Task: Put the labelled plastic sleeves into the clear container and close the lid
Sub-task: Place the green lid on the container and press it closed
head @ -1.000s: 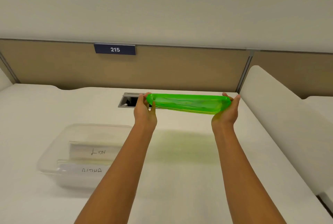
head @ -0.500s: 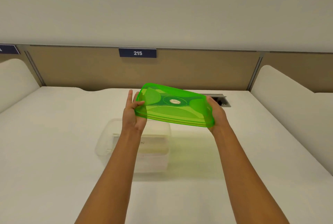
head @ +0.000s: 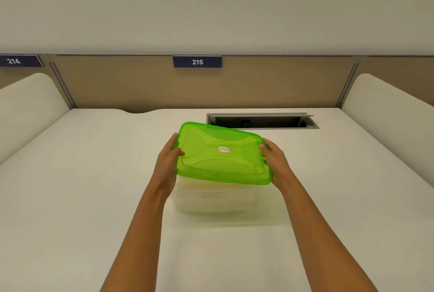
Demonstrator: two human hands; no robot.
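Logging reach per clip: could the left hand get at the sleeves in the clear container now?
Probably not: the green lid, held by the left hand and right hand, is over the clear container, covering the sleeves.

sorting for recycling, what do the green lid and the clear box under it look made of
The translucent green rectangular lid: likely glossy moulded plastic; light passes through it and ridges are pressed in. The clear rectangular container beneath: seemingly slightly cloudy plastic; writing shows faintly through its wall.
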